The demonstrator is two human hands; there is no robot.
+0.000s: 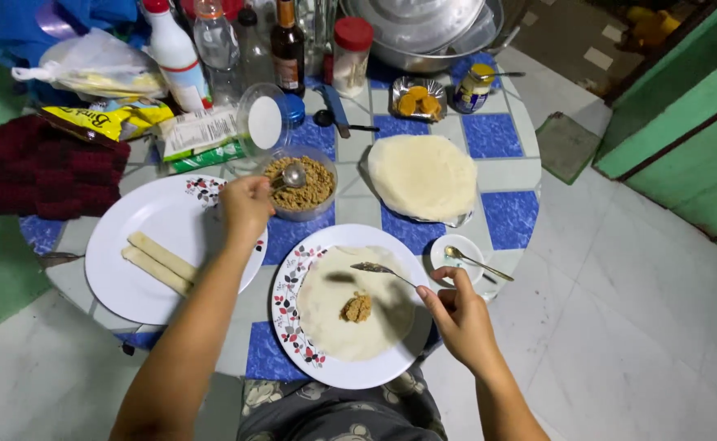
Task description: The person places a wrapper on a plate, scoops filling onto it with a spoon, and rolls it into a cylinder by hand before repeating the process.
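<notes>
Now the left hand grips a spoon in the filling bowl, the right hand grips a fork over the wrapper, which may tear if pressed.

Left hand hides spoon handle; bottles & metal bowl cut off by top edge.

Metal spoon in brown filling; knife above flat wrapper.
</notes>
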